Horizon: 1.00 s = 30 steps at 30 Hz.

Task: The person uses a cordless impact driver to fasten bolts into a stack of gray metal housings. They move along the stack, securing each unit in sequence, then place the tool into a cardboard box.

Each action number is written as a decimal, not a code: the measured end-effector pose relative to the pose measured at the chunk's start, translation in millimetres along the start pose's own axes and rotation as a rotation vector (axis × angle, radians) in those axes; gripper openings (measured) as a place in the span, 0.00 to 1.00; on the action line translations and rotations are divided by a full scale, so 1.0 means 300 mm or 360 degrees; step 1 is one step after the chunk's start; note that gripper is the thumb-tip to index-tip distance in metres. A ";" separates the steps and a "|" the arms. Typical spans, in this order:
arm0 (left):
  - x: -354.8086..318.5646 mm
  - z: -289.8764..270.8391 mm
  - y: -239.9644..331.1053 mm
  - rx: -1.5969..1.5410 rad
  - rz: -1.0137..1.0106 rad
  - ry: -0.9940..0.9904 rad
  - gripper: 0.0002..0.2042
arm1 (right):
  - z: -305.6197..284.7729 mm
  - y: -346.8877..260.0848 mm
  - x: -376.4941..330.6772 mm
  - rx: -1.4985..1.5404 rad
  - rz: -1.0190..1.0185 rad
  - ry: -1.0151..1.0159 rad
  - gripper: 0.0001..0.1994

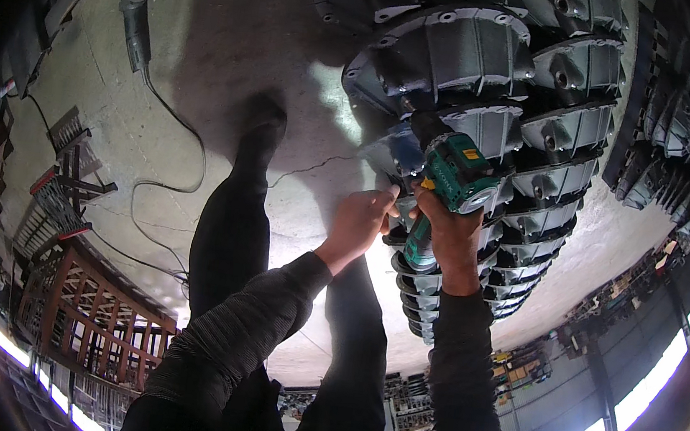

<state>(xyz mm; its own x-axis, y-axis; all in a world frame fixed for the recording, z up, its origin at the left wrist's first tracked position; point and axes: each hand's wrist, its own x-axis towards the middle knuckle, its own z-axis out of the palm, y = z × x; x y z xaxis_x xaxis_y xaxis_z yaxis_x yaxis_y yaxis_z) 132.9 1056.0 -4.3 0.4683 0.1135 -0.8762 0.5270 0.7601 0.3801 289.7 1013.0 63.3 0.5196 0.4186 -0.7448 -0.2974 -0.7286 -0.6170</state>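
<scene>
My right hand (444, 230) grips a green and black cordless drill (449, 189) and holds it against a tall stack of grey cast metal housings (491, 105). My left hand (359, 221) is at the drill's front end, its fingers pinched around the chuck next to a bluish housing (395, 152) at the stack's near edge. What the fingers pinch is hidden. Both forearms wear dark sleeves. My dark-trousered legs (234, 229) stand on the concrete floor (211, 50).
An angle grinder (137, 13) lies on the floor at upper left, its cable (164, 188) looping toward my legs. Reddish wooden crates (91, 307) and metal racks stand at left. More dark cast parts (680, 150) are stacked at right.
</scene>
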 end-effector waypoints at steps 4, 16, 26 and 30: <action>-0.004 -0.007 -0.009 -0.0037 0.0034 0.0053 0.30 | 0.021 -0.003 0.019 -0.0047 -0.0149 0.0015 0.08; -0.008 -0.050 0.044 -0.0089 0.0010 0.0059 0.29 | 0.038 -0.063 0.081 -0.0204 0.0058 -0.0032 0.08; -0.033 -0.067 0.115 -0.0054 -0.0050 0.0025 0.30 | 0.058 -0.033 0.075 -0.0517 0.0105 0.0227 0.10; -0.046 -0.071 0.133 -0.0076 0.0035 0.0062 0.31 | 0.062 -0.061 0.077 -0.0326 0.0062 0.0194 0.08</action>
<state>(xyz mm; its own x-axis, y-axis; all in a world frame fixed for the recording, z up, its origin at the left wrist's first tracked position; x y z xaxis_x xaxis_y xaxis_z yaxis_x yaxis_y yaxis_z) 132.3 1098.3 16.7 0.4509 0.1546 -0.8791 0.4820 0.7868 0.3855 292.2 1046.1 52.7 0.6076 0.3285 -0.7231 -0.1571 -0.8427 -0.5149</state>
